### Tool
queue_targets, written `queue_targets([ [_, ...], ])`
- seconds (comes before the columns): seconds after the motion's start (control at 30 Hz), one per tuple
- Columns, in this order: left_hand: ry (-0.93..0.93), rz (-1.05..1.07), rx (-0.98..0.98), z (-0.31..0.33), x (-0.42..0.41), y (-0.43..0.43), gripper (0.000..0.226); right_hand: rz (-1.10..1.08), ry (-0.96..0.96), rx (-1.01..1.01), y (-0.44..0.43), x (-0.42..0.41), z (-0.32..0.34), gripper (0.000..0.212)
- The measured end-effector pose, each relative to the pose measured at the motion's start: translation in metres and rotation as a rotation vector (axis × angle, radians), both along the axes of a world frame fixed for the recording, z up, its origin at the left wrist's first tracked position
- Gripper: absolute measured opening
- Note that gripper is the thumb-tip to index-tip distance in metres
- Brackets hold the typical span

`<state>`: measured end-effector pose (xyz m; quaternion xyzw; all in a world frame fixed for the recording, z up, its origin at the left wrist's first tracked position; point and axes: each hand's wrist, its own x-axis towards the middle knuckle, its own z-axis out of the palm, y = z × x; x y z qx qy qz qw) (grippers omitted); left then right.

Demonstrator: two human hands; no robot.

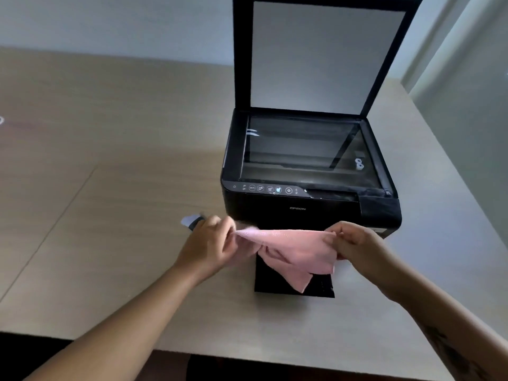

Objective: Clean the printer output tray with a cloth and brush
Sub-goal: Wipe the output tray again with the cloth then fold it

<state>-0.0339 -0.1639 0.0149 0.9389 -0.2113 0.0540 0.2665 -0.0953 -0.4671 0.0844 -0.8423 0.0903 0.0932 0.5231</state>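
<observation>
A black printer [308,207] stands on the table with its scanner lid [324,53] raised upright. Its black output tray [323,288] sticks out at the front towards me. A pink cloth [291,253] is stretched in the air just above the tray. My left hand [211,246] pinches the cloth's left corner and my right hand [354,243] pinches its right corner. The loose part of the cloth hangs down over the tray and hides most of it. A brush [192,220] with a pale tip lies on the table just behind my left hand, partly hidden by it.
The light wooden table [110,188] spreads wide to the left of the printer, and its front edge runs below my forearms. A narrower strip of table lies right of the printer, ending at a wall and glass panel [467,105].
</observation>
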Motion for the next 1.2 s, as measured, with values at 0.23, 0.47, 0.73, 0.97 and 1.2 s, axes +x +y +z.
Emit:
queue_targets([
  [0.23, 0.104, -0.03, 0.101, 0.022, -0.049, 0.129, 0.034, 0.22, -0.011, 0.056, 0.097, 0.034, 0.037, 0.012],
  [0.47, 0.49, 0.259, -0.122, 0.013, -0.096, 0.206, 0.05, 0.549, 0.2, 0.172, 0.22, 0.055, 0.047, 0.011],
  [0.73, 0.487, 0.083, -0.296, 0.0, -0.064, 0.205, 0.011, 0.867, 0.373, 0.28, 0.308, 0.092, 0.078, 0.007],
  [0.97, 0.668, 0.453, -0.304, -0.021, -0.061, 0.32, 0.026, 0.463, 0.183, -0.113, 0.324, 0.141, 0.024, 0.018],
  [1.2, 0.304, 0.615, -0.386, 0.01, -0.013, 0.357, 0.02, 0.317, -0.135, -0.332, 0.35, 0.176, -0.019, 0.017],
])
